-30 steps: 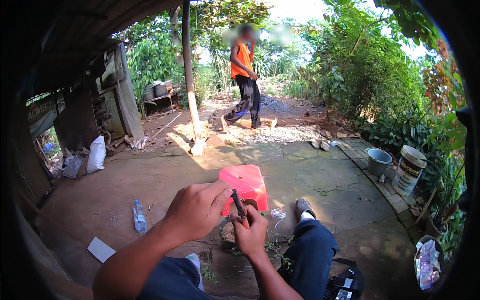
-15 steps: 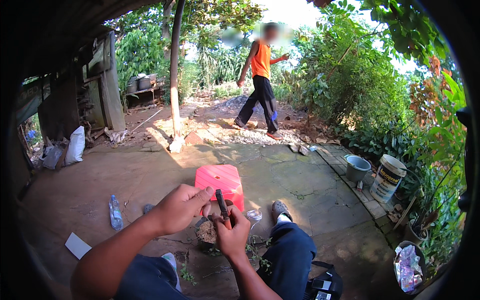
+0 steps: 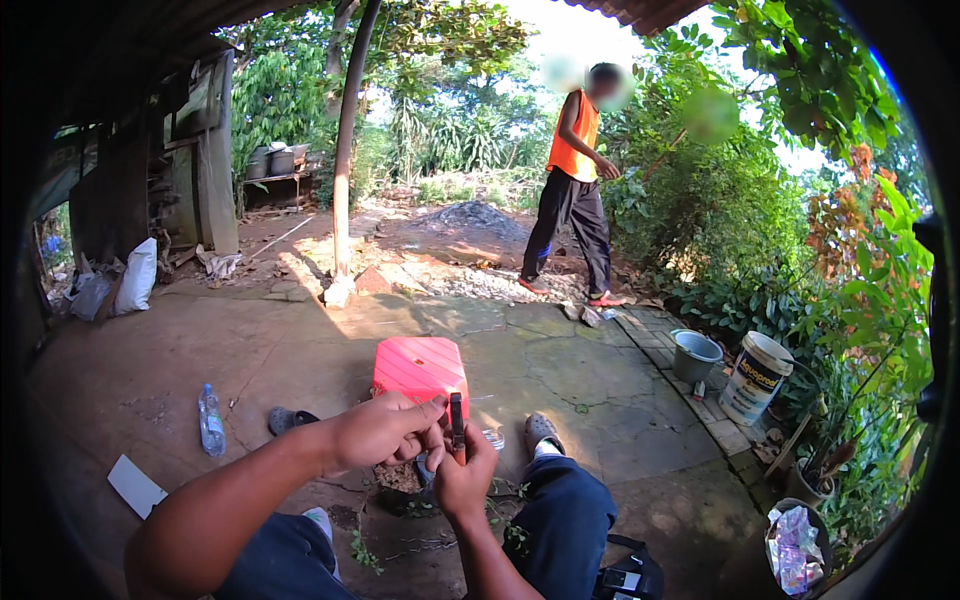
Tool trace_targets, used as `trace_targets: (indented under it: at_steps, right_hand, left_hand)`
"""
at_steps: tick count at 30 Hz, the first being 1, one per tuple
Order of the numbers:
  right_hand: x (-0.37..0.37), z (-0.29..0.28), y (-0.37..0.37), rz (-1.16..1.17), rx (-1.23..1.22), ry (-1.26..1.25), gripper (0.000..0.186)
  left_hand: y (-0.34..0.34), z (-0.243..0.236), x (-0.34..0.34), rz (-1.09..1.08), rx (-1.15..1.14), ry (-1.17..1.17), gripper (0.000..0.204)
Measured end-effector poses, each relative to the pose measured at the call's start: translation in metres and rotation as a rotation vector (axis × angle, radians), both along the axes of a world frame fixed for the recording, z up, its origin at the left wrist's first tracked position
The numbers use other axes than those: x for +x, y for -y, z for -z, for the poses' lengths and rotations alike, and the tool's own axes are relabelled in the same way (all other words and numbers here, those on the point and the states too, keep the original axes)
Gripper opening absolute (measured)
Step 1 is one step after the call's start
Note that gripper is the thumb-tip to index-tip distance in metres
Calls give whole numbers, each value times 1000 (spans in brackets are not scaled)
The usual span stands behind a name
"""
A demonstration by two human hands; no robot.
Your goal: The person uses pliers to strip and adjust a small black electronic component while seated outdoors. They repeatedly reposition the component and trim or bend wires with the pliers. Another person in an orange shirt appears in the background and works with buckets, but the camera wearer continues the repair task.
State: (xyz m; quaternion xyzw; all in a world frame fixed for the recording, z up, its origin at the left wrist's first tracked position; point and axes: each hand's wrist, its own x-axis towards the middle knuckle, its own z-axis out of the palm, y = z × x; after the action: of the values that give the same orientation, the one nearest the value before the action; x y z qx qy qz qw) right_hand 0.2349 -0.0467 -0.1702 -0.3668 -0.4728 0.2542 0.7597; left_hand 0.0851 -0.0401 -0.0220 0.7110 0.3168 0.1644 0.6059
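Observation:
My right hand (image 3: 466, 487) is closed around the orange-brown handle of pliers (image 3: 457, 418), their dark jaws pointing up. Close beside those jaws, my left hand (image 3: 385, 436) pinches thumb and fingers together; whatever lies between them is too small to make out. Below my hands sits a dark plant pot (image 3: 402, 480) of light brown material, partly hidden, with leafy stems around it. A small coil of silvery wire (image 3: 494, 438) shows just right of the pliers. Beyond my hands stands a pink-red plastic stool (image 3: 420, 366).
A water bottle (image 3: 211, 422) and a white board (image 3: 136, 486) lie at left. One grey clog (image 3: 541, 433) is on my foot. A grey bucket (image 3: 695, 356) and a white pail (image 3: 756, 378) stand right. Farther off, a person in an orange top (image 3: 575, 140) walks past a wooden post (image 3: 345, 170).
The person in orange has walked to the right. My left hand has come nearer the pliers' jaws, and the pliers stand more upright. The whole view has shifted slightly.

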Motion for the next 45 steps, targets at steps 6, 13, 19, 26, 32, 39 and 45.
trace_targets:
  at_steps: [6,13,19,26,32,39,45]
  right_hand:
    - [-2,-3,-1,25,18,31,14]
    - [1,-10,3,21,-43,90,18]
    - [2,-6,1,-110,1,86,24]
    - [3,-2,2,-195,-47,80,21]
    - [2,-8,6,-86,-55,210,16]
    - [-3,-18,15,35,-50,285,21]
    - [-1,-16,17,15,-91,298,20]
  left_hand:
    - [1,8,2,-82,186,151,66]
    - [0,4,-6,-174,628,105,33]
    - [13,-7,-7,-249,679,35,24]
    - [19,-14,-9,-243,799,54,20]
    - [24,-17,-12,-266,850,16,21]
    - [26,-19,-13,-257,856,24,18]
    - [25,-19,-16,-258,895,9,19]
